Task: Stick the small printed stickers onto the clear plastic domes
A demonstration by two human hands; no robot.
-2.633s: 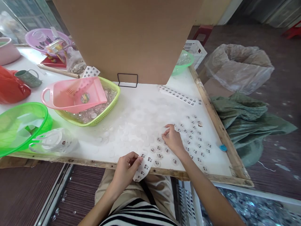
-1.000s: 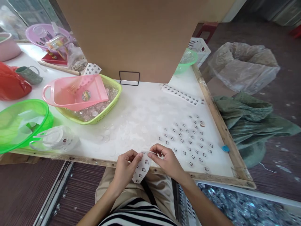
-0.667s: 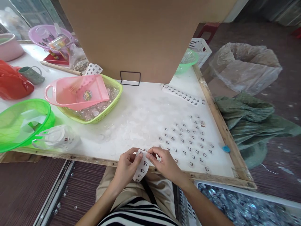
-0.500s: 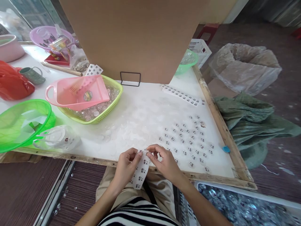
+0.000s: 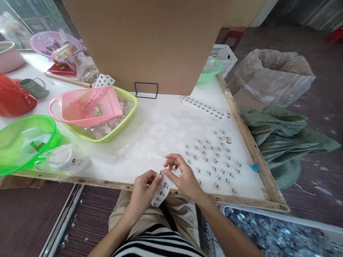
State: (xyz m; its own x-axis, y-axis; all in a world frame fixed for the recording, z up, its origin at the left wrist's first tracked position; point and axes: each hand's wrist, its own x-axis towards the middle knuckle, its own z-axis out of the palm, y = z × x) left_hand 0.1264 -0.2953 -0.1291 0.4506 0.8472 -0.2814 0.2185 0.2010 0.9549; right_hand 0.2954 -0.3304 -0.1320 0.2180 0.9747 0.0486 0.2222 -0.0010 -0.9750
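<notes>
Between its thumb and fingers my left hand pinches a white strip of panda stickers, which hangs over the table's front edge above my lap. My right hand is just right of the strip's top end, thumb and forefinger apart, the thumb close to the top sticker. Whether the thumb touches it I cannot tell. To the right on the white table lie many small panda stickers, apparently on clear discs. Pale clear discs are spread ahead of my hands.
A yellow-green basket of clear pieces carries a pink scoop tray. Left of it are a green basket and a clear plastic cup. A cardboard sheet stands behind. Further sticker strips lie back right. Wooden edging borders the table.
My right hand's fingers have parted and lifted from the strip's top, where they were pinched together. My left hand keeps its hold. The whole view has shifted slightly.
</notes>
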